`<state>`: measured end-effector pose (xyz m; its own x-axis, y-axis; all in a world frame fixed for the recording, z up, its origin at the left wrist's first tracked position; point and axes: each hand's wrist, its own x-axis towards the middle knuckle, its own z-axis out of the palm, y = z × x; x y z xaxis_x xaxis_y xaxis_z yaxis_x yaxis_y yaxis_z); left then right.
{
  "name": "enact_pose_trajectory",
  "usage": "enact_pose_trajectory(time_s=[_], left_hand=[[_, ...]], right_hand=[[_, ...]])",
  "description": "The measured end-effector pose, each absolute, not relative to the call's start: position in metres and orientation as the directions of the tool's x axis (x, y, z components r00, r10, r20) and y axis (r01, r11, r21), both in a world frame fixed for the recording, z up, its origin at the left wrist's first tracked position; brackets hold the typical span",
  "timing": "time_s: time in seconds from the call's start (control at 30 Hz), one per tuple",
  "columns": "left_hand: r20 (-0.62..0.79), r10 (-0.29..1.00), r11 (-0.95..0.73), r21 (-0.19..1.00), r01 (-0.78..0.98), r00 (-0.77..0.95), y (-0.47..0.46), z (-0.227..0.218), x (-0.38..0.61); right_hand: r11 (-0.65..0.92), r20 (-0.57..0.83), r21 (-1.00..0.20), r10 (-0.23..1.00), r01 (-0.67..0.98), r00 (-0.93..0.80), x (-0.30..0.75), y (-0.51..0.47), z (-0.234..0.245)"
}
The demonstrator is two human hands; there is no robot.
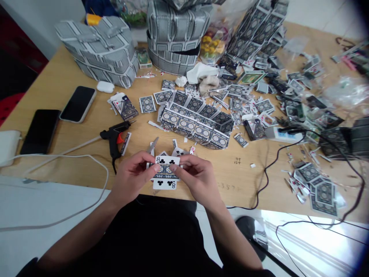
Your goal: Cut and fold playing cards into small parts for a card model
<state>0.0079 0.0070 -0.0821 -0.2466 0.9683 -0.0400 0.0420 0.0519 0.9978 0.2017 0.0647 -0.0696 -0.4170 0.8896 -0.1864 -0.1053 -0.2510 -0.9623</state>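
Both my hands hold a small piece made of playing cards (165,184) above the table's front edge. An eight of clubs shows at its top and bottom, with a patterned card back across the middle. My left hand (132,175) pinches the left side, thumb in front. My right hand (198,175) pinches the right side in the same way. Just behind the left fingers, the blades of scissors (153,144) stick out; their handles are hidden. Loose cards (180,152) lie behind the piece. Farther back stands a long open box built of cards (196,121).
A black glue gun (113,139) lies left, beside two phones (78,104) (40,130) and a white cable (100,192). Woven card baskets (100,52) (175,42) stand at the back. Card scraps (302,96) cover the right side, where a black cable (265,173) crosses the edge.
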Motion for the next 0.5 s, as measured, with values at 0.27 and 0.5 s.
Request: enact_pose_trajectory(time_s=[0.27, 0.5], left_hand=[[-0.023, 0.967, 0.036, 0.998, 0.047, -0.253, 0.0077, -0.0815, 0.0083], [-0.040, 0.961, 0.043, 0.999, 0.007, -0.274, 0.0082, -0.0837, 0.0098]], right_hand=[[-0.237, -0.168, -0.963, 0.901, -0.128, -0.400, 0.2009, 0.0637, -0.0720], [-0.205, -0.129, -0.965, 0.913, -0.162, -0.388, 0.1990, 0.0634, -0.0732]])
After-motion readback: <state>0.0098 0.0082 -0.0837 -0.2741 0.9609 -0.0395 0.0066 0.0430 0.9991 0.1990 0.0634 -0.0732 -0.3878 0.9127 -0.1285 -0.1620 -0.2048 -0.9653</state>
